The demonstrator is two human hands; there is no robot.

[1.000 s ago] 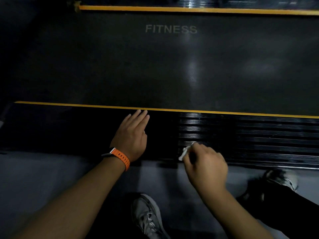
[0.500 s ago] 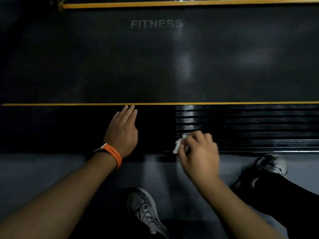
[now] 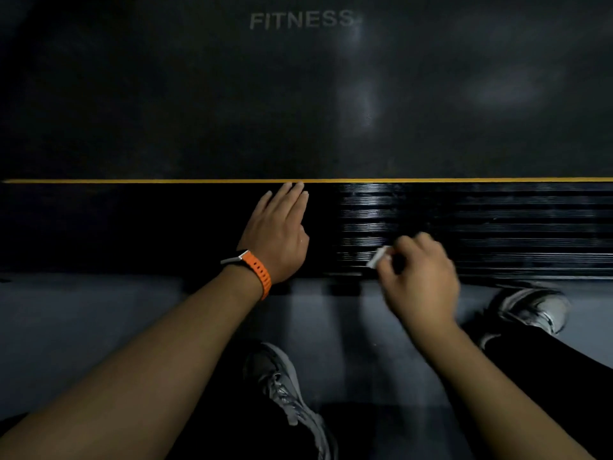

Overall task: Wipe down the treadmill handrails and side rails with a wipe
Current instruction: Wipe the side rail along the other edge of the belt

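Note:
The treadmill's black ribbed side rail (image 3: 497,224) runs left to right across the middle of the head view, edged by a thin yellow stripe (image 3: 132,181). My left hand (image 3: 277,232) rests flat on the smooth part of the rail, fingers straight and reaching the stripe. An orange watch strap is on that wrist. My right hand (image 3: 419,277) grips a small white wipe (image 3: 379,256) with curled fingers and holds it against the rail near its front edge. Most of the wipe is hidden under the fingers.
The dark running belt (image 3: 298,94) printed FITNESS lies beyond the stripe. Grey floor (image 3: 83,327) is in front of the rail. My grey shoes are at the bottom middle (image 3: 288,393) and at the right (image 3: 534,310), close to the rail.
My right hand with the wipe has slid a little to the right along the ribbed rail. My left hand has stayed flat in about the same spot.

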